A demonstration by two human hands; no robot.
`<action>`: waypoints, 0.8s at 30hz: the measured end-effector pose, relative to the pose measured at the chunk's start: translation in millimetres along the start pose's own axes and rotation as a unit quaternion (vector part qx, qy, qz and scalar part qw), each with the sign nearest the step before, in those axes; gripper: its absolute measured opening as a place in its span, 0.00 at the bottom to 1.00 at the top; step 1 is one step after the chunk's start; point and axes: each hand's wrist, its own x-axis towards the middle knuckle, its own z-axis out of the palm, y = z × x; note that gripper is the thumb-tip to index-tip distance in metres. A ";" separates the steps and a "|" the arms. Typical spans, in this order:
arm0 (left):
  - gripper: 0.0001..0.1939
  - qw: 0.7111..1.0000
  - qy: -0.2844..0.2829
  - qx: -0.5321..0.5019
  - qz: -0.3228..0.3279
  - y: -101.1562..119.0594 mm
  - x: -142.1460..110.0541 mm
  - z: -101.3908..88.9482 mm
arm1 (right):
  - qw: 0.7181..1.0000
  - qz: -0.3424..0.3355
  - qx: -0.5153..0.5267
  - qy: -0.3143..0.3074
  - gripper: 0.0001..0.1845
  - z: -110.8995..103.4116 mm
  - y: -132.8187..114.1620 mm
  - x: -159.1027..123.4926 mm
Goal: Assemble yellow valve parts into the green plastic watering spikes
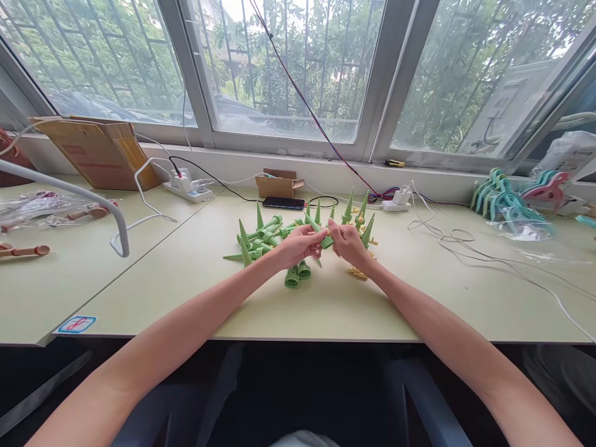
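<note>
My left hand (300,244) is closed around a green plastic plant watering spike (327,242), held tilted above the table. My right hand (347,242) meets it there, its fingers pinched at a small yellow valve (328,231) against the spike's side; the fingers hide most of that piece. Beside and behind my left hand lies a loose pile of green watering spikes (267,236), some pointing up. Two hollow green ends (292,277) face me below the hands. Around my right hand several spikes (348,208) stand point up, and small yellow valves (357,273) lie beneath the wrist.
A black phone (284,203) and a small open carton (278,183) sit behind the pile. Power strips (189,191) and loose white cables (459,237) cross the table (186,298). Plastic hangers (507,198) are at right; a cardboard box (95,152) and a white metal bar (84,191) are at left.
</note>
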 end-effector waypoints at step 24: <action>0.19 0.944 0.023 0.280 0.174 -10.9 1.1 -3.5 | 0.999 -0.002 -0.027 -0.029 0.38 -2.9 6.8 0.2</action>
